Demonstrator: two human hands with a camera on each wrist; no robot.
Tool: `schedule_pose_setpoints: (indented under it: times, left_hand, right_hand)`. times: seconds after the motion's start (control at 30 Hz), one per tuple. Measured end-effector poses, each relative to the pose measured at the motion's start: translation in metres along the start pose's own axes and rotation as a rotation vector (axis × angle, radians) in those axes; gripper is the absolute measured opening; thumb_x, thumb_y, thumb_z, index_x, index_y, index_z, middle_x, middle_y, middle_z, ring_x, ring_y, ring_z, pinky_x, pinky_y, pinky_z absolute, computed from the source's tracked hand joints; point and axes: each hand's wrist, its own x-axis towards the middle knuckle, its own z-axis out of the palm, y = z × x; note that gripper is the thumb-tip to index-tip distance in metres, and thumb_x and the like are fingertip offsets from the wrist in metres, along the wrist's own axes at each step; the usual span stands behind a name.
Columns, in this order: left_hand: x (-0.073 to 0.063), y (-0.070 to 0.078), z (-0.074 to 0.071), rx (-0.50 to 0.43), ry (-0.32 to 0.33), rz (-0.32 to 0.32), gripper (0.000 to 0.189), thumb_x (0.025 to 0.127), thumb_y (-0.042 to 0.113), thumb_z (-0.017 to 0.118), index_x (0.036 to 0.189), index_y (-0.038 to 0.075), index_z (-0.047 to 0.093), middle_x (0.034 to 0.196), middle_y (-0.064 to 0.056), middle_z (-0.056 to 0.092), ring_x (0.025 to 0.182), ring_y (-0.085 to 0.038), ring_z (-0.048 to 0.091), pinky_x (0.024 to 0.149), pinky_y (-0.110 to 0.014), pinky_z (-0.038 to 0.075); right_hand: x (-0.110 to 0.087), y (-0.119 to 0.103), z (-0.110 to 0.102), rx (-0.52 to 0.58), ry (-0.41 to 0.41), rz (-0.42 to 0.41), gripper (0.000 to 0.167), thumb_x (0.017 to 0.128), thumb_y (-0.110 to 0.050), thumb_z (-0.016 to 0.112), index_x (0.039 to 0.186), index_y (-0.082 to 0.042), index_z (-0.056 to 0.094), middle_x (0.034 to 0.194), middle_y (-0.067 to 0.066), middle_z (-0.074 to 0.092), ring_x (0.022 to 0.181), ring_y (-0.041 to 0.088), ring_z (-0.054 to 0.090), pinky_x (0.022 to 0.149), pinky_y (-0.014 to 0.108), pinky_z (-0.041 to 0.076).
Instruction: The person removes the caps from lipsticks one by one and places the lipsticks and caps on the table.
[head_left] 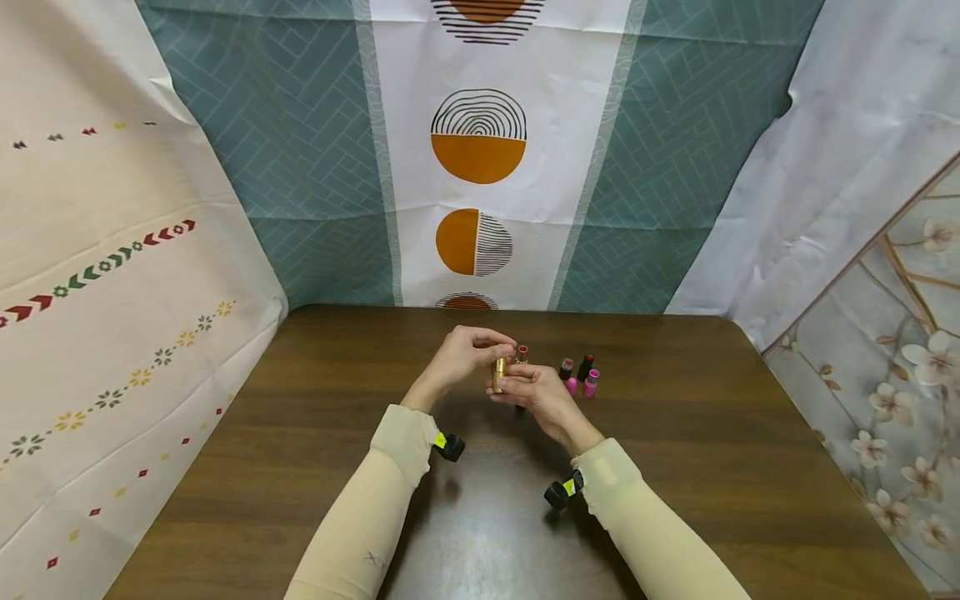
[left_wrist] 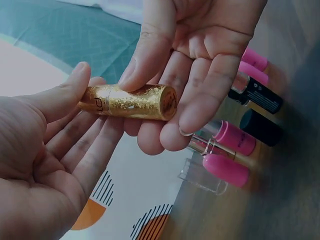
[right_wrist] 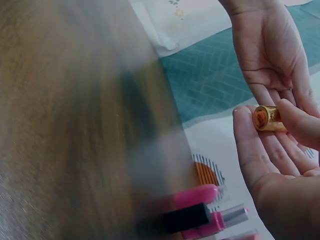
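Observation:
A gold lipstick tube (left_wrist: pixel 135 101) with a flecked, shiny surface is held in the air between both hands. My left hand (head_left: pixel 467 354) pinches its upper end between thumb and fingers. Lower down, my right hand (head_left: pixel 543 398) grips the other end, its thumb laid along the side. In the left wrist view, the left hand (left_wrist: pixel 45 160) comes from the left and the right hand (left_wrist: pixel 200 45) from above. The tube's flat round end (right_wrist: pixel 260 118) shows in the right wrist view. The tube looks closed.
Behind the hands, an opened lipstick with a red tip (head_left: pixel 522 352) stands on the brown table (head_left: pixel 337 467). To the right are a black cap (head_left: pixel 587 365), a black lipstick (head_left: pixel 566 367), a pink cap (head_left: pixel 572 386) and a pink lipstick (head_left: pixel 592 382). Printed cloths (head_left: pixel 322 167) hang beyond the table.

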Motion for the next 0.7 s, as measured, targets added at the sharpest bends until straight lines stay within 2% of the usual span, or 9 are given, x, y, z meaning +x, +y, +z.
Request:
schedule_pose_setpoints:
  times: [0.07,0.27,0.47,0.7]
  left_hand:
    - [0.003,0.001,0.001,-0.018,-0.011,-0.003,0.027,0.097,0.025,0.076,0.118,0.007,0.079,0.110,-0.002,0.079,0.106,-0.019,0.071,0.098,-0.040,0.054]
    - [0.009,0.002,0.003,-0.053,-0.027,0.001,0.027,0.097,0.023,0.076,0.117,0.005,0.079,0.111,-0.009,0.078,0.104,-0.022,0.072,0.099,-0.048,0.053]
    - [0.012,0.002,0.003,-0.040,-0.023,-0.015,0.025,0.096,0.023,0.077,0.115,0.006,0.080,0.107,-0.005,0.079,0.104,-0.023,0.071,0.097,-0.042,0.054]
    - [0.012,0.001,0.003,-0.073,-0.019,-0.028,0.025,0.095,0.022,0.079,0.113,0.005,0.080,0.104,-0.006,0.079,0.102,-0.025,0.072,0.096,-0.041,0.055]
  right_hand:
    - [0.000,-0.002,-0.002,0.001,0.004,-0.006,0.039,0.102,0.006,0.059,0.135,0.025,0.051,0.107,0.015,0.076,0.096,0.019,0.076,0.094,0.039,0.058]
    - [0.001,-0.004,-0.005,0.000,0.016,-0.017,0.037,0.102,0.008,0.057,0.133,0.028,0.049,0.108,0.019,0.076,0.092,0.017,0.076,0.092,0.036,0.059]
    - [0.000,-0.003,-0.006,-0.007,0.011,-0.021,0.042,0.102,0.006,0.058,0.136,0.028,0.046,0.103,0.010,0.077,0.094,0.017,0.076,0.092,0.036,0.059]
    - [-0.001,-0.002,-0.007,-0.020,0.019,-0.026,0.042,0.102,0.006,0.059,0.136,0.027,0.047,0.108,0.016,0.076,0.095,0.017,0.076,0.092,0.036,0.059]
